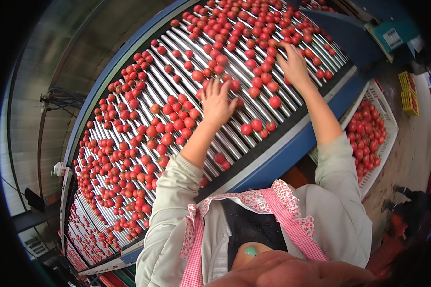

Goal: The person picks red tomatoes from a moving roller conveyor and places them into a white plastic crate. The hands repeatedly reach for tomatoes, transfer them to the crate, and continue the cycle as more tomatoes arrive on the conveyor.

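Many red tomatoes [179,124] lie spread over a metal roller conveyor [219,138]. My left hand [216,102] is over the middle of the rollers, palm down with fingers spread, its fingertips at a few tomatoes. Farther right, my right hand [292,64] reaches to the upper part of the belt. Its fingertips touch an orange-red tomato [272,43] at the edge of a dense group; whether they grip it cannot be told. Several tomatoes [256,125] rest near the belt's close edge, between my forearms.
A blue frame [269,163] with a dark edge borders the conveyor in front of me. At the right stands a white plastic crate [389,123] full of tomatoes. Yellow crates [409,102] are on the floor beyond. A teal machine part [395,34] is at the upper right.
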A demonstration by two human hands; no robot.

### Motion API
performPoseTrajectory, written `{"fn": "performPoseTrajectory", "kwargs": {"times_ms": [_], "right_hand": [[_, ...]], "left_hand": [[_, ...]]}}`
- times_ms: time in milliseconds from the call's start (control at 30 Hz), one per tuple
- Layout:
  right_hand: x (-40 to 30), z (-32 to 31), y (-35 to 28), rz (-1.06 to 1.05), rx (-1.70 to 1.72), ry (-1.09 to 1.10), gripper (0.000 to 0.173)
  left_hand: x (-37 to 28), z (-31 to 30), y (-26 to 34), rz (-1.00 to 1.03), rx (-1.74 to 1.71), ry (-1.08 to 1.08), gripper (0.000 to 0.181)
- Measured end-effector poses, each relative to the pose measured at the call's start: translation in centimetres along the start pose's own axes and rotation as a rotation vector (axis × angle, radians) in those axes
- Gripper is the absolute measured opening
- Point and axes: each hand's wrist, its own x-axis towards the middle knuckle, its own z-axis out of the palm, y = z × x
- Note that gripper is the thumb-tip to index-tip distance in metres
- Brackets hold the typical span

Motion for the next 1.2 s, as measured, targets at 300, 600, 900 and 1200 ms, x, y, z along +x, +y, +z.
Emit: {"fn": "performPoseTrajectory", "kwargs": {"times_ms": [300, 600, 900, 1200], "right_hand": [[18.3, 16.3, 8.8, 0.095, -0.259, -0.214, 0.037], [21.2, 17.2, 10.0, -0.068, -0.189, -0.342, 0.040], [22.2, 14.5, 7.3, -0.138, -0.285, -1.032, 0.055], [13.6, 10.8, -0.8, -0.248, 0.374, -0.829, 0.047]], "left_hand": [[0.4, -1.3, -4.1, -0.179, 0.158, -0.102, 0.063], [1.0, -0.5, -3.6, -0.216, 0.087, -0.079, 0.058], [3.1, -0.9, 0.3, -0.129, -0.481, 0.261, 0.051], [7.3, -0.5, 0.8, -0.760, -2.065, 0.294, 0.060]]}}
